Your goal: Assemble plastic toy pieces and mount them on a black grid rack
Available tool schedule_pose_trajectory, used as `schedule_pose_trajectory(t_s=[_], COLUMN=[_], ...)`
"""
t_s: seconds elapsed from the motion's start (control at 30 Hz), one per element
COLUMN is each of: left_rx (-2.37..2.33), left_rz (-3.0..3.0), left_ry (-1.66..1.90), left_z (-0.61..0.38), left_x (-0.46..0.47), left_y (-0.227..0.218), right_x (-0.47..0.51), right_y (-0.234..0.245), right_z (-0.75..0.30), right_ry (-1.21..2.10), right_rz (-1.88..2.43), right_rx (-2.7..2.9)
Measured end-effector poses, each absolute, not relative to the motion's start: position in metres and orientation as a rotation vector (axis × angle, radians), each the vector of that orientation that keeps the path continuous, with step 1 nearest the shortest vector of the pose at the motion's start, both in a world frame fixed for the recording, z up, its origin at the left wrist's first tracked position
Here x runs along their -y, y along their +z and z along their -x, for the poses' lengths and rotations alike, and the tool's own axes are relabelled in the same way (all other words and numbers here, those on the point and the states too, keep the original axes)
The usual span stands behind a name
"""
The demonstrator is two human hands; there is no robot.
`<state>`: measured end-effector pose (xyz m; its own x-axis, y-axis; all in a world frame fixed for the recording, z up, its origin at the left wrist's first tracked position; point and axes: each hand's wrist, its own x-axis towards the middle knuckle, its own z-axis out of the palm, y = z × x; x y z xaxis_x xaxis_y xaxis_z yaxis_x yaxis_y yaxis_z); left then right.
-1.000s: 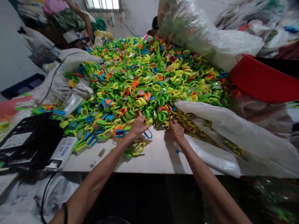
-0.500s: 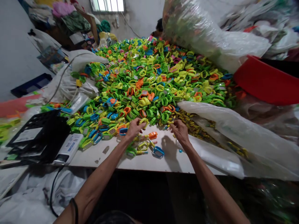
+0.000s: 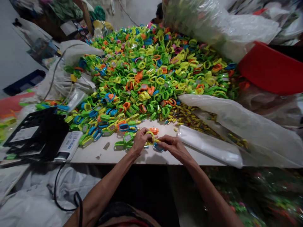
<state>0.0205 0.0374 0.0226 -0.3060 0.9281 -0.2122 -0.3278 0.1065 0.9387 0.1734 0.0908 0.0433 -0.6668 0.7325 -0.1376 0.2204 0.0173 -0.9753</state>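
My left hand (image 3: 140,141) pinches a yellow toy watch (image 3: 151,135) by its band, just above the white table (image 3: 87,155). Close on its right, my right hand (image 3: 172,145) has its fingers closed on a small yellow tube (image 3: 157,141), whose end meets or nearly meets the watch band. Under the hands lie a blue toy watch (image 3: 158,147), partly hidden, and an orange toy watch (image 3: 154,130). Green toy watches (image 3: 128,137) rest beside my left hand.
A large heap of coloured toy watches (image 3: 142,75) covers the table's back. Many small yellow tubes (image 3: 184,116) spill from a plastic bag (image 3: 213,110) at right. A clear plastic roll (image 3: 210,148), a white box (image 3: 68,145) and black trays (image 3: 35,132) flank the work area. A person (image 3: 159,14) is behind the heap.
Both hands have come nearer the table's front edge and close together. My right hand has moved left from the tube pile, bringing a tube to the yellow watch. The view has tilted down.
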Motion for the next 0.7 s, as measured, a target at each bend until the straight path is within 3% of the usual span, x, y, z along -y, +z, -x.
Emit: schedule_pose_trajectory(t_s=[0.13,0.7], left_rx=[-1.247,-1.247], left_rz=[-0.726,-0.903], left_ry=[1.311,0.989], left_z=[-0.025,-0.023], left_x=[-0.032,-0.026], left_y=[0.024,0.038], right_x=[-0.089,-0.090], right_y=[0.052,0.062], right_z=[-0.174,-0.186], right_ry=[1.680,1.942], right_rz=[1.006,0.760], right_rx=[1.649,1.698])
